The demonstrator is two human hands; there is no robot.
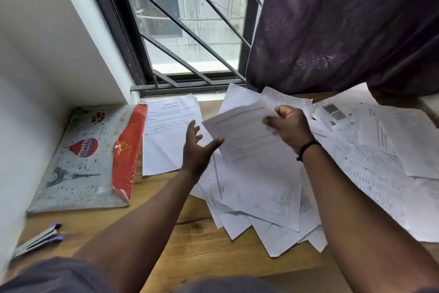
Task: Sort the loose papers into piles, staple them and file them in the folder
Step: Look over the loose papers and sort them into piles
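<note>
My right hand (288, 126) pinches a printed sheet (240, 131) by its upper right edge and holds it lifted over the mess of loose papers (266, 200). Just left of that sheet my left hand (198, 147) hovers with fingers spread, thumb close to the sheet's lower edge, holding nothing. A single printed page (166, 135) lies flat to the left, beside the grey illustrated folder (80, 162) with a red flap. More loose sheets (380, 150) spread out to the right. A stapler (39, 240) with purple tips lies at the near left.
The wooden table (185, 245) runs up to a white wall (47, 55) on the left and a barred window (190, 31) behind. A dark purple curtain (344, 26) hangs over the far right papers.
</note>
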